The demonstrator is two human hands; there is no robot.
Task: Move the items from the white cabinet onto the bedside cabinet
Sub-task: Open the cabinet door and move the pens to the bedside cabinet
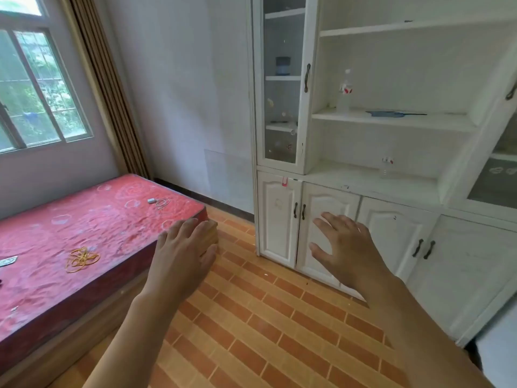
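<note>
Both hands are held out in front of the body above the tiled floor (251,326), palms down, and nothing is held in either grip. The left hand (183,254) is seen with fingers straight and close together, in front of the corner of the bed (92,225). The right hand (345,252) is spread wide, fingers apart, in front of the lower doors of the white cabinet (279,219). On the cabinet's middle open shelf a clear spray bottle (344,92) is stood upright at the left end, and a flat blue swatter-like item (391,114) is laid beside it to the right. On the ledge below, a small clear bottle (387,168) with a red and white label is stood upright. On the red bed cover a bundle of yellow rubber bands (81,259) is laid, well apart from a small white object (152,201) farther back.
</note>
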